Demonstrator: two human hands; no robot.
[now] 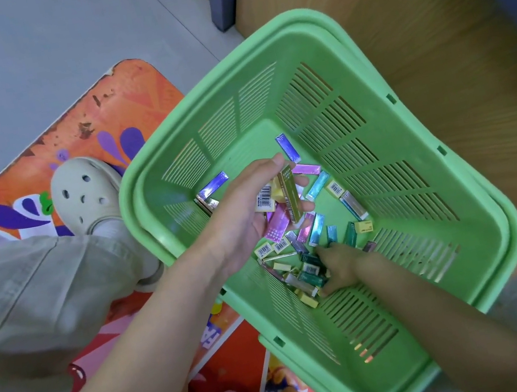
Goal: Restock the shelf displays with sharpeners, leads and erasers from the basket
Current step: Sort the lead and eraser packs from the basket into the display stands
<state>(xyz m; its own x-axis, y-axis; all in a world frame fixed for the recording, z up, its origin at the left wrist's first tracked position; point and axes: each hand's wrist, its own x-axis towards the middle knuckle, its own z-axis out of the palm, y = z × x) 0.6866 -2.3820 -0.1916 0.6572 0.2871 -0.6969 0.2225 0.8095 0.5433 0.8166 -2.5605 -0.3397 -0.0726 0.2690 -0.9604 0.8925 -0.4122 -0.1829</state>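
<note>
A green slotted plastic basket sits on the floor in front of me. Its bottom holds several small packs: shiny purple, pink and teal lead cases, and pale yellow erasers with barcodes. My left hand hovers palm-up over the basket and holds a gold lead case and several small packs. My right hand reaches down into the pile at the near side, fingers among dark green packs; its grip is hidden.
A wooden shelf unit side rises to the right of the basket. An orange patterned floor mat lies under my foot in a beige clog. Grey floor spreads to the upper left.
</note>
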